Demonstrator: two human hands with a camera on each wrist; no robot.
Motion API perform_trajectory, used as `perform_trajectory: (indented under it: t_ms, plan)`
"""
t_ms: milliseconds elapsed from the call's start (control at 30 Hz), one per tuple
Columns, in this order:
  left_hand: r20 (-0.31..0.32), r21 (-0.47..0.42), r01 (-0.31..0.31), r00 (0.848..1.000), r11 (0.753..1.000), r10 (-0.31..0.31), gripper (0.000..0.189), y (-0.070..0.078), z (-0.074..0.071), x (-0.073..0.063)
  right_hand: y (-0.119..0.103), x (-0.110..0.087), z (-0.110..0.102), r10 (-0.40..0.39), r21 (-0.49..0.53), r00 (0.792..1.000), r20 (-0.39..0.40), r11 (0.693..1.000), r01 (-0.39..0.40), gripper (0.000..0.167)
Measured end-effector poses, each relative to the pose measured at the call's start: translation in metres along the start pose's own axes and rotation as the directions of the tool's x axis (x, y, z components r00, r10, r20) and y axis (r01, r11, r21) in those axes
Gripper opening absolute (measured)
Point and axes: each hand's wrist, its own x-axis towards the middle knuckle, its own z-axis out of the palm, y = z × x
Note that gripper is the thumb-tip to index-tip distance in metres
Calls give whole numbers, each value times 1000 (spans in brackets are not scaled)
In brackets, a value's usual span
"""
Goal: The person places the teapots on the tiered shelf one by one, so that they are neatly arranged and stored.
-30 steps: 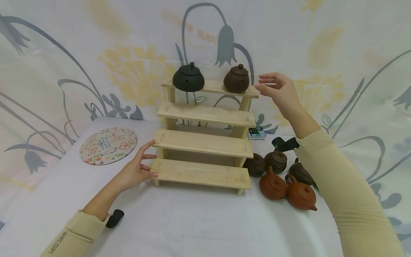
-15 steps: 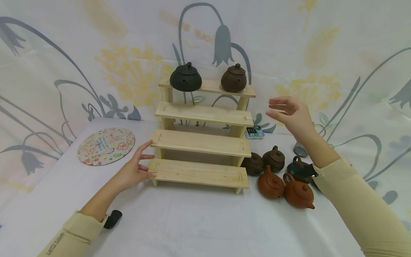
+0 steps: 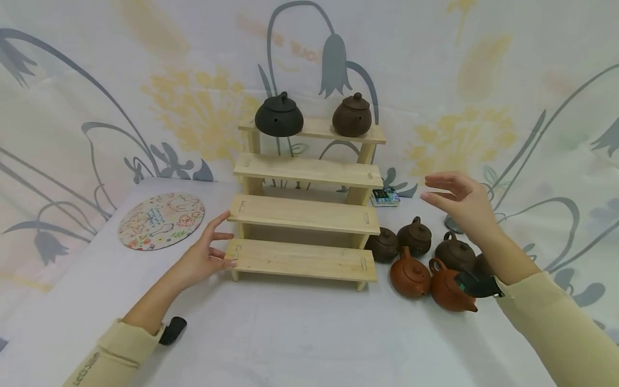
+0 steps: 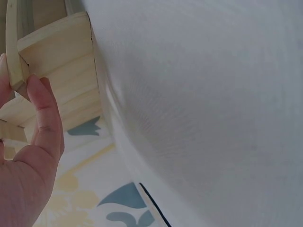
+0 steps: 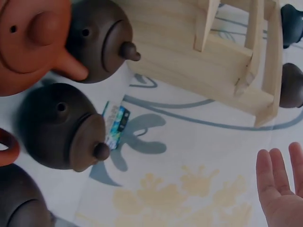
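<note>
A pale wooden stepped stand [image 3: 304, 214] faces me. My left hand [image 3: 200, 262] grips the left end of its lowest board, thumb on top, forefinger up at the step above. In the left wrist view, the board end [image 4: 16, 71] sits between thumb and finger. On the top step are a black teapot [image 3: 279, 117] and a dark brown teapot [image 3: 352, 118]. My right hand [image 3: 461, 204] holds nothing, fingers relaxed, in the air right of the stand. Below it stand two reddish teapots [image 3: 410, 277] and several dark brown teapots [image 5: 61, 125].
A round floral mat [image 3: 162, 221] lies left of the stand. Behind the stand's right side is a small blue-green box [image 3: 385, 197]. A dark round object [image 3: 453, 223] stands behind the teapots. The flower-printed cloth [image 3: 416, 64] rises behind everything.
My right hand has moved away from the brown teapot on the top step, down and to the right, over the grouped teapots. The left hand keeps its place on the stand.
</note>
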Motion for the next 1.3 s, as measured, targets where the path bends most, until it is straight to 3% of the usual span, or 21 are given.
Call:
perform_trajectory:
  t_ms: [567, 1067, 1167, 1300]
  plan:
    - [0, 5, 13, 1000, 1000, -13, 102, 0, 0, 1, 35, -42, -32, 64, -14, 994, -85, 998, -66, 35]
    - [-8, 6, 8, 1000, 1000, -8, 101, 0, -1, 1, 59, -72, -55, 178, -44, 970, -164, 981, -187, 33]
    - [-10, 2, 4, 1000, 1000, -4, 101, 0, 0, 1, 68, -78, -58, 210, 19, 959, -190, 977, -210, 33]
    - [-6, 1, 6, 1000, 1000, -6, 101, -1, 0, 1, 80, -84, -62, 256, 189, 936, -242, 959, -213, 33]
